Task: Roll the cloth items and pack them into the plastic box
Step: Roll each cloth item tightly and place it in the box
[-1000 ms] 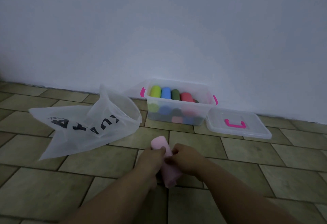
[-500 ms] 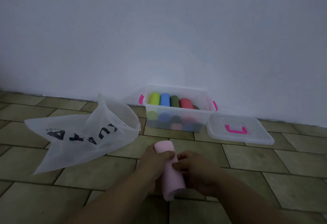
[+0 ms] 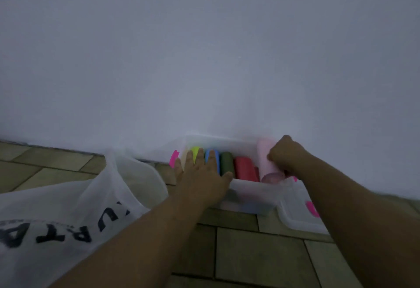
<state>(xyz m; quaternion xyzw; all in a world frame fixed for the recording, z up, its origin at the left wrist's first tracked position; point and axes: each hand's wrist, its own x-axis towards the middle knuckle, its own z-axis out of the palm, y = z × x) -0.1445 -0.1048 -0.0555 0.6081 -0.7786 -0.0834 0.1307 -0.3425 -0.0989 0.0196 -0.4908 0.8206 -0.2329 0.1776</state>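
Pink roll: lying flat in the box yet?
No, the right hand holds the pink roll tilted at the right end of the box, beside the red roll.

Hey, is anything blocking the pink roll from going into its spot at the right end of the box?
Nothing visible does. The right hand holds the pink roll over the gap beside the red roll in the plastic box. The left hand rests flat on the rolls at the other end, clear of that gap.

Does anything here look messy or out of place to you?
Not much. The box lid lies off on the floor beside the plastic box, and a crumpled plastic bag sprawls to the left. The rolls inside sit in a tidy row.
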